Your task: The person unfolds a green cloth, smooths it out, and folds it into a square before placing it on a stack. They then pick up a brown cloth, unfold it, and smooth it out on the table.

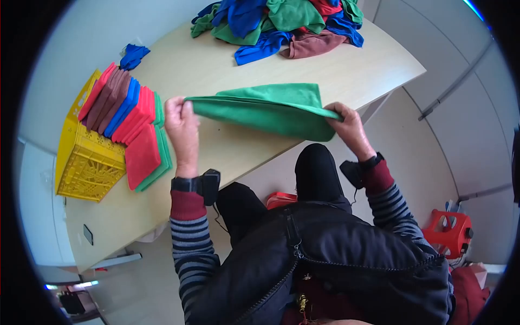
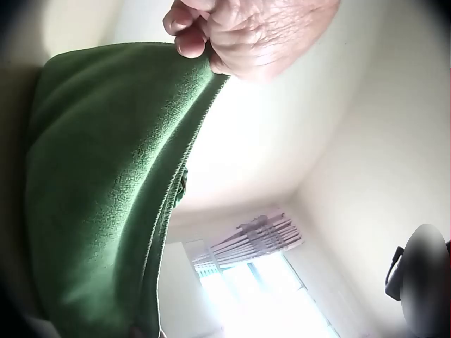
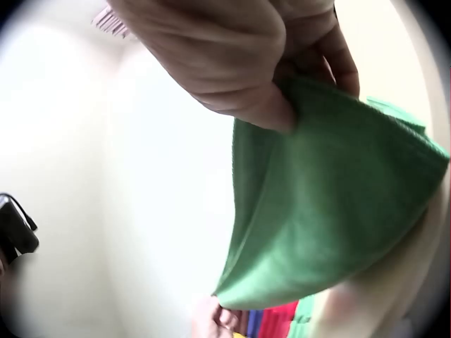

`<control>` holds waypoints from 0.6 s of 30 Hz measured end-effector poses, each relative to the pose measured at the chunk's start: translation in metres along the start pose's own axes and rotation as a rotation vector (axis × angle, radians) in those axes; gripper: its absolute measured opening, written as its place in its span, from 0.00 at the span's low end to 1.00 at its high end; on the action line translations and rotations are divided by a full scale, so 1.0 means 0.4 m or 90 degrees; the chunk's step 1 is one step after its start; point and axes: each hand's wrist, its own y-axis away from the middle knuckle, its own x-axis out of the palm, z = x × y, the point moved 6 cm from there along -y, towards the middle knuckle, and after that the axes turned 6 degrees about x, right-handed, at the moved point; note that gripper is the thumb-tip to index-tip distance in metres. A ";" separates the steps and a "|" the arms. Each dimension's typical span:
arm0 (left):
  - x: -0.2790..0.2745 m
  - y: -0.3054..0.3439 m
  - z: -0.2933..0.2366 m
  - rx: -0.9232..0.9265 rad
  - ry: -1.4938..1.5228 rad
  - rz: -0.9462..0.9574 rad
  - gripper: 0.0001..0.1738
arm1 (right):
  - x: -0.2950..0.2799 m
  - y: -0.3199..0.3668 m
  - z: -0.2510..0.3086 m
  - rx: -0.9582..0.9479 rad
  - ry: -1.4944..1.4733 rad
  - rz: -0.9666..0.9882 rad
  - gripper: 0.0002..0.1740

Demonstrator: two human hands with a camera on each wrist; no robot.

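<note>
A green cloth (image 1: 265,111) is stretched between both hands above the table's near edge, partly doubled over. The left hand (image 1: 182,132) pinches its left corner; in the left wrist view the fingers of that hand (image 2: 254,32) grip the cloth (image 2: 113,176) at a hemmed corner. At the other end, the right hand (image 1: 349,129) holds the right corner between thumb and fingers. The right wrist view shows the right hand (image 3: 232,56) gripping the cloth (image 3: 317,190) from above, with the left hand (image 3: 213,320) at the far corner.
Folded red, brown, blue and green cloths (image 1: 122,105) stand in a row by a yellow basket (image 1: 92,168) at the left. A loose heap of cloths (image 1: 292,21) lies at the table's far side. A phone (image 1: 88,234) rests near the left end; a red stool (image 1: 448,233) stands at the right.
</note>
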 end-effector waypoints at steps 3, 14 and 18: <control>-0.030 0.068 0.030 -0.005 0.021 -0.083 0.04 | -0.053 -0.022 -0.001 0.151 -0.223 0.207 0.09; -0.134 0.260 0.310 -0.128 -0.379 -0.032 0.04 | 0.130 -0.033 -0.056 0.026 0.082 -0.030 0.11; -0.129 0.280 0.302 -0.134 -0.356 -0.040 0.04 | 0.145 -0.008 -0.024 -0.138 0.208 -0.044 0.11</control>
